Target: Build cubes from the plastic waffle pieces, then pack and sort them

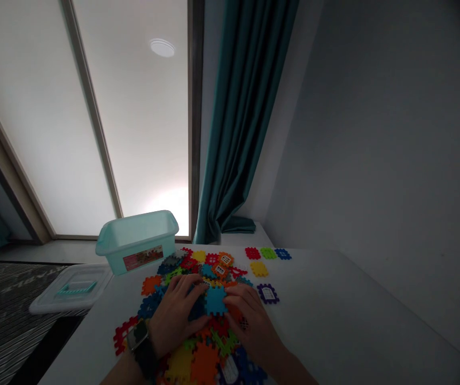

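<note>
A light blue square tile with notched edges lies between my two hands, over a pile of colourful interlocking plastic tiles. My right hand has its fingers and thumb closed at the tile's right edge. Under those fingers an orange piece is partly covered. My left hand, with a dark watch on the wrist, rests over the pile. Its fingers are spread, with index finger and thumb apart beside the blue tile's left edge. Whether those fingertips press on the tile is hard to make out.
Beyond the pile, red, green and blue tiles form a row. Nearer are a yellow tile and a purple window tile. A mint plastic bin stands at the back left, its lid beside it.
</note>
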### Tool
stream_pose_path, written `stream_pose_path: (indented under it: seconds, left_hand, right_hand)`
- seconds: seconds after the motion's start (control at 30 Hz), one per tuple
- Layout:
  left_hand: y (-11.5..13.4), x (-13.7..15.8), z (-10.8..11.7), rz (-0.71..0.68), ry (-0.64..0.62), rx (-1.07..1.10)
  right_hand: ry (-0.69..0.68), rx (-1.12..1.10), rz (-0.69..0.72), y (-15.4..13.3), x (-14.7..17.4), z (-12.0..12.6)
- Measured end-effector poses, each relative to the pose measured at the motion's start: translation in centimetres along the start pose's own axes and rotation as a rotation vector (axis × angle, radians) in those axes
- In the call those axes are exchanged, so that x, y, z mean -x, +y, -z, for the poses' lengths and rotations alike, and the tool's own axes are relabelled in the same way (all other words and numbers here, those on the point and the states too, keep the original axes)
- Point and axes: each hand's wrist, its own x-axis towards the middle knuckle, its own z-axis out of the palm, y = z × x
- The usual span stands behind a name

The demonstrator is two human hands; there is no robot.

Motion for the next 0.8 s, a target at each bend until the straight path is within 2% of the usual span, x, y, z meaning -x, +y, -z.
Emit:
stream_pose_path:
  seconds: [0.53,0.8]
  left_hand:
    - [0.09,0.18,-0.16,0.059,-0.011,0.078]
    - [0.22,0.27,-0.59,0.184,-0.005,0.311]
  right_hand:
    - [0.005,0.028,-0.005,-0.35,-0.19,0.24]
    - [0.069,0.055,0.065,0.06,-0.40,0.57]
